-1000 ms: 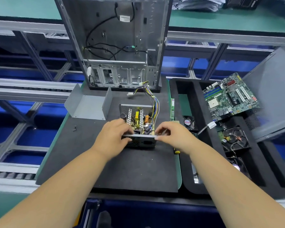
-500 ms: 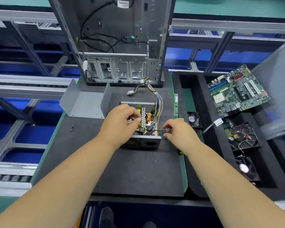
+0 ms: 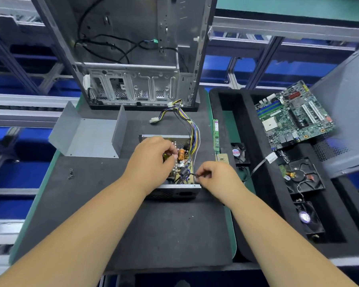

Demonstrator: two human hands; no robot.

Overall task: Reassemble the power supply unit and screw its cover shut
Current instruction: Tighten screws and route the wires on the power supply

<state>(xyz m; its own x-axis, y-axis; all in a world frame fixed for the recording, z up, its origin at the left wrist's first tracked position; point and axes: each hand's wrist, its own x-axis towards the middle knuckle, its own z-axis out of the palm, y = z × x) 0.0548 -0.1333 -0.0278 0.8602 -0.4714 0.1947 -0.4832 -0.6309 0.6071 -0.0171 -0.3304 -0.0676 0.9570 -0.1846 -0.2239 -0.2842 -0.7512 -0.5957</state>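
The power supply unit sits open near the middle of the dark foam mat on the bench, its circuit board and copper coil exposed and its bundle of coloured wires trailing away toward the upright computer case behind it. The left hand reaches into the open housing with its fingers curled down among the components, apparently pinching or pressing something on the board, though exactly what it holds is hidden under the fingers. The right hand is at the unit's right edge, fingertips pinched on a dark wire that runs into the board near the front corner. The bent grey metal cover lies apart on the mat to the left of the unit, and a few small dark screws rest farther left, near the mat's edge. Judged from this, the work is at the stage of seating the internals and tucking wiring into the housing; the cover is not yet on and no screw is in place. The next move likely calls for getting the loose wire clear of the housing rim so nothing is trapped, then lifting the cover over and aligning its screw holes. A screwdriver is not clearly visible.
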